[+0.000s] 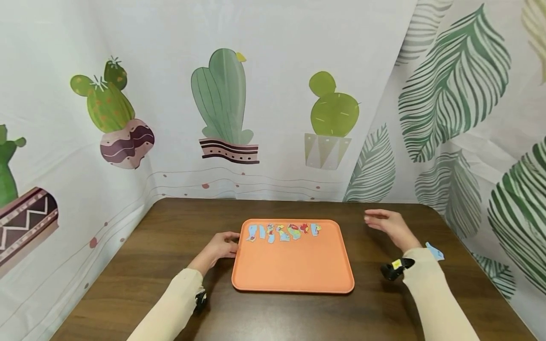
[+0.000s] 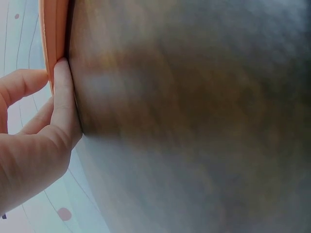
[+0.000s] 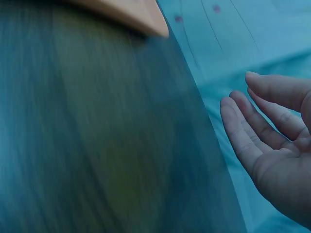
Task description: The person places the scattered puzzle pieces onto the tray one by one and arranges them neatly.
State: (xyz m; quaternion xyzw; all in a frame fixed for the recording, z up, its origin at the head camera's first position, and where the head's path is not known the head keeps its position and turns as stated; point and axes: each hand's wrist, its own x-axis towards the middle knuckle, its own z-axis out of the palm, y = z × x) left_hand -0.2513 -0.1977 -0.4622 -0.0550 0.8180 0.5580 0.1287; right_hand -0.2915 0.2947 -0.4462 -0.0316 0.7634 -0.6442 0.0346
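An orange tray (image 1: 294,270) lies on the table. Along its back edge is a row of several irregular flat pieces (image 1: 282,232), light blue with red and yellow print. At the tray's left side my left hand (image 1: 222,246) grips the rim. In the left wrist view, its thumb and a finger meet the tray's edge (image 2: 53,29). To the right of the tray, my right hand (image 1: 390,226) is held in the air with nothing in it. Its fingers (image 3: 238,126) are gently bent and apart from the thumb in the right wrist view.
Another light blue piece (image 1: 435,251) shows beside the right wrist, partly hidden by the sleeve. The brown wooden table (image 1: 281,317) runs back to a white cloth backdrop (image 1: 277,94) printed with cacti and leaves. A black wrist device (image 1: 396,269) sits at the right cuff.
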